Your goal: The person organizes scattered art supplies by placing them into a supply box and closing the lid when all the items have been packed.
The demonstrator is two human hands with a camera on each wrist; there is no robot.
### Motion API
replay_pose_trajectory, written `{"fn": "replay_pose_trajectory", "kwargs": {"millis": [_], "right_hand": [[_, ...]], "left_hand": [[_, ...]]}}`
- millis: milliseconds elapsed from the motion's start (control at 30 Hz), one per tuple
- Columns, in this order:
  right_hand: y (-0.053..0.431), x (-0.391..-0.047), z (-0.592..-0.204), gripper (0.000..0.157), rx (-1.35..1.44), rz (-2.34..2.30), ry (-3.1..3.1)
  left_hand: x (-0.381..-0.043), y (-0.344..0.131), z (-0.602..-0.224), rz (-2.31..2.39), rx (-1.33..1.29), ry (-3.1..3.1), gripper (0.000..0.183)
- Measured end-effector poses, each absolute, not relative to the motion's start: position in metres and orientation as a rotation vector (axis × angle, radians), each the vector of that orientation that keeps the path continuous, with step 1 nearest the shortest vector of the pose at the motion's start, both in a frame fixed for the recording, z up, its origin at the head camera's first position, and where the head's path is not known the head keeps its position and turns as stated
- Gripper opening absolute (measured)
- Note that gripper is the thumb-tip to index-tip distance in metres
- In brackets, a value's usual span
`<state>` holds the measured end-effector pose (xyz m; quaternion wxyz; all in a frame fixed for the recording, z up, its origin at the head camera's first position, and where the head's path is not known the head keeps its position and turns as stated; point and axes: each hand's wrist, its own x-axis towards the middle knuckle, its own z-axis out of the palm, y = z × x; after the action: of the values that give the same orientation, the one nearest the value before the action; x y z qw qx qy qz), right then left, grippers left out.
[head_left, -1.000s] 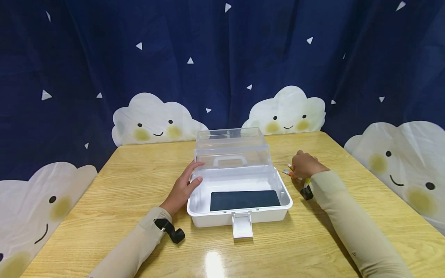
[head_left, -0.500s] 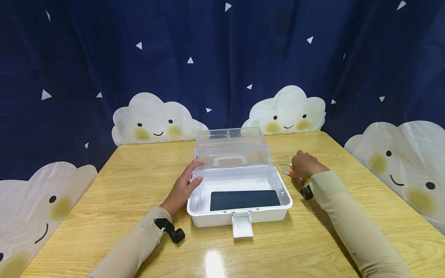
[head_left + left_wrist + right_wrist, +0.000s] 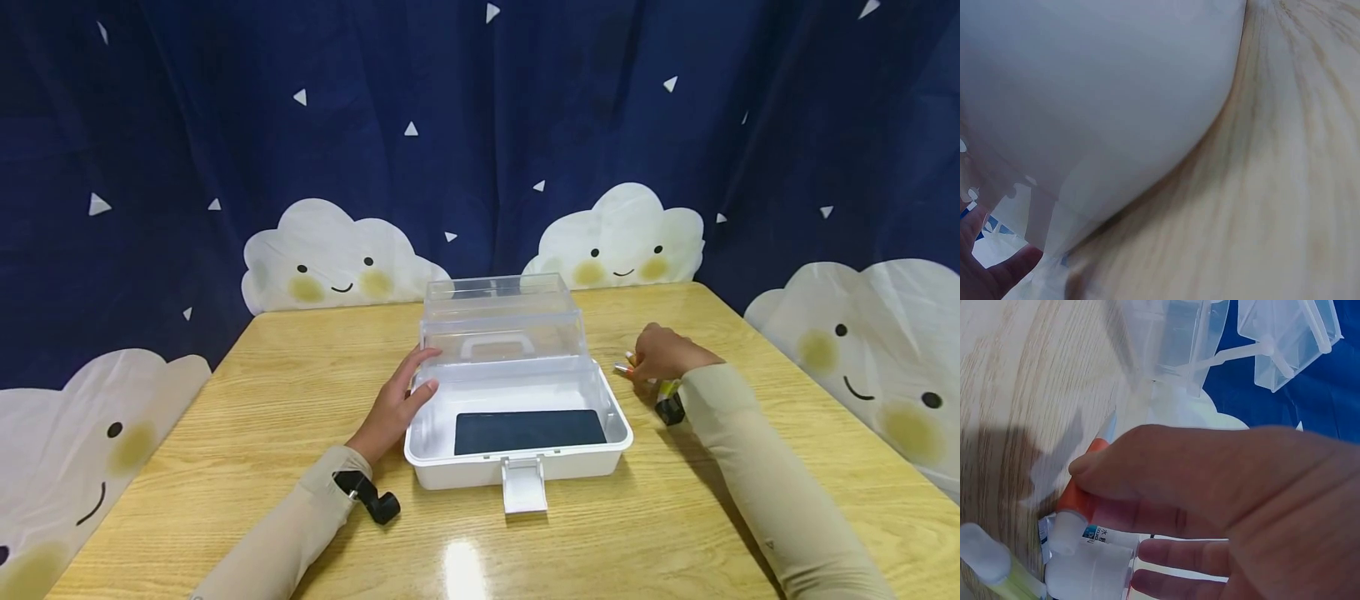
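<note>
A white plastic box (image 3: 450, 477) with a clear lid (image 3: 502, 304) raised sits mid-table. My left hand (image 3: 392, 408) rests at its left rim, fingers fairly straight and thumb reaching over the edge. To the right of the box, my right hand (image 3: 663, 354) pinches a short orange pen-like tool (image 3: 1075, 497) between thumb and forefinger. It has a grey pointed tip and a white end. Under the other fingers lies a labelled tube with a white cap (image 3: 1088, 572). A yellow tube with a white cap (image 3: 985, 553) lies beside that.
A dark flat panel (image 3: 528, 432) lies on the box floor. The box's white latch (image 3: 523, 486) hangs down at the front. A wooden table (image 3: 300, 358) carries everything, with a blue cloud-patterned curtain (image 3: 480, 125) behind it.
My right hand has shifted slightly to the right, the orange pen-like tool moving with it. The left hand and the box stay as they were.
</note>
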<state>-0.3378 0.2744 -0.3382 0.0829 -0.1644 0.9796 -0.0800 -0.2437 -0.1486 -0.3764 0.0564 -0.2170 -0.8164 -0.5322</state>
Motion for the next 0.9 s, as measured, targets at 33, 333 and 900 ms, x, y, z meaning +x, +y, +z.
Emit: {"fn": "replay_pose_trajectory", "kwargs": {"millis": [33, 333, 900], "right_hand": [[0.275, -0.338, -0.338, 0.013, -0.510, -0.253, 2.924], [0.279, -0.342, -0.337, 0.011, -0.527, -0.260, 2.931], [0.269, -0.336, -0.328, 0.014, -0.687, -0.154, 3.101]], "left_hand": [[-0.244, -0.149, -0.377, -1.616, -0.659, -2.475, 0.048], [-0.245, -0.149, -0.377, -1.620, -0.663, -2.467, 0.048], [-0.246, -0.148, -0.378, -1.638, -0.653, -2.467, 0.048]]}}
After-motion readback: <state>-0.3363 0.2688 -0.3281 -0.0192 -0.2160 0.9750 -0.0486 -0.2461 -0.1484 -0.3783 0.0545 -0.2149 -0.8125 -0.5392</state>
